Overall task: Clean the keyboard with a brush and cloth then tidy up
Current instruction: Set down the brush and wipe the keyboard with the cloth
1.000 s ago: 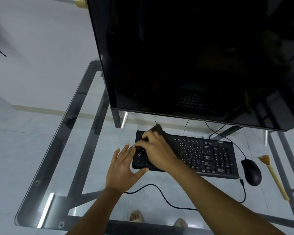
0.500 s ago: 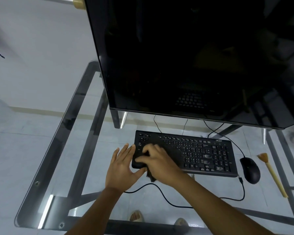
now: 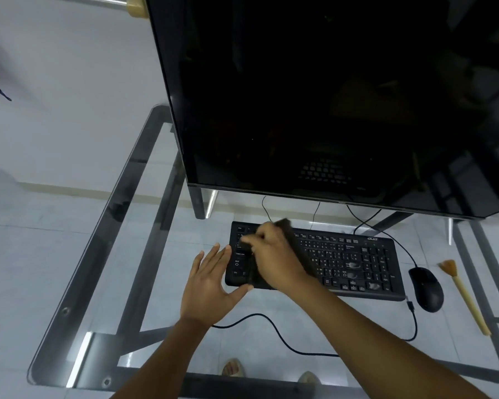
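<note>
A black keyboard [image 3: 352, 260] lies on the glass table under a large dark monitor. My right hand [image 3: 274, 254] presses a dark cloth [image 3: 284, 226] onto the keyboard's left part; the cloth is mostly hidden under the hand and blurred by motion. With fingers straight, my left hand [image 3: 211, 280] rests flat against the keyboard's left edge. A brush [image 3: 463, 295] with a pale wooden handle and tan bristles lies on the glass at the far right, apart from both hands.
A black mouse [image 3: 427, 287] sits between keyboard and brush. The monitor [image 3: 314, 96] overhangs the keyboard's back edge. A black cable [image 3: 274, 329] loops across the glass in front of the keyboard. The table's metal frame [image 3: 110, 234] runs along the left. Feet show below the glass.
My right hand with the cloth has swept from the keyboard's front edge back up to its rear row. The left hand has stayed at the keyboard's left edge.
</note>
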Available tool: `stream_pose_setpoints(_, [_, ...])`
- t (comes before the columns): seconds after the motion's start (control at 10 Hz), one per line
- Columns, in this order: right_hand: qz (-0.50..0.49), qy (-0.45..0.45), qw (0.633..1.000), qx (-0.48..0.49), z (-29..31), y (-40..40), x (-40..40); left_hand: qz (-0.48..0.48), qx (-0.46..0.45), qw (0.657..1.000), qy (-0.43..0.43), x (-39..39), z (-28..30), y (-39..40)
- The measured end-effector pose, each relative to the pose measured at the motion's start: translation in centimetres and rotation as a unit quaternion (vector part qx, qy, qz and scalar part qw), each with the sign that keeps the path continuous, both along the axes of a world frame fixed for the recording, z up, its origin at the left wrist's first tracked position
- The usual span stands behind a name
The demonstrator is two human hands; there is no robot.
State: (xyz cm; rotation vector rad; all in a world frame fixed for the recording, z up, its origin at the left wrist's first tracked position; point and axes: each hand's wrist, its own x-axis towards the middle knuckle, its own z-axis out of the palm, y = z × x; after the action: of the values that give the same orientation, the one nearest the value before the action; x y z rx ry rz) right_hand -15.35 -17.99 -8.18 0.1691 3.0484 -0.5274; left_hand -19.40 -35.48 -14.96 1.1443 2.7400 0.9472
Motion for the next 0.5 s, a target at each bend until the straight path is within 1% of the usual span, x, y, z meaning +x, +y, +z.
stream_pose_setpoints(0.1, [0.046,0.017,0.999,0.019,0.5,-0.3,-1.1,-0.003,-0.004,1.0,0.002,-0.2,0.1,0.0])
stream_pose_setpoints(0.2, [-0.084,0.028,0.996,-0.011,0.1,1.1,-2.2,0.002,-0.001,1.0,0.01,0.1,0.1,0.2])
stream_pose_setpoints(0.3, [0.036,0.018,0.999,-0.005,0.4,-0.1,-2.3,0.0,0.008,1.0,0.014,0.0,0.1,0.0])
stream_pose_setpoints(0.4, [0.016,0.012,1.0,0.019,0.6,0.7,-2.9,0.001,0.002,1.0,0.011,0.0,0.2,0.1])
stream_pose_setpoints(0.5, [-0.007,-0.016,0.999,-0.031,0.7,0.9,-2.8,0.001,0.006,1.0,0.013,0.1,0.0,0.0])
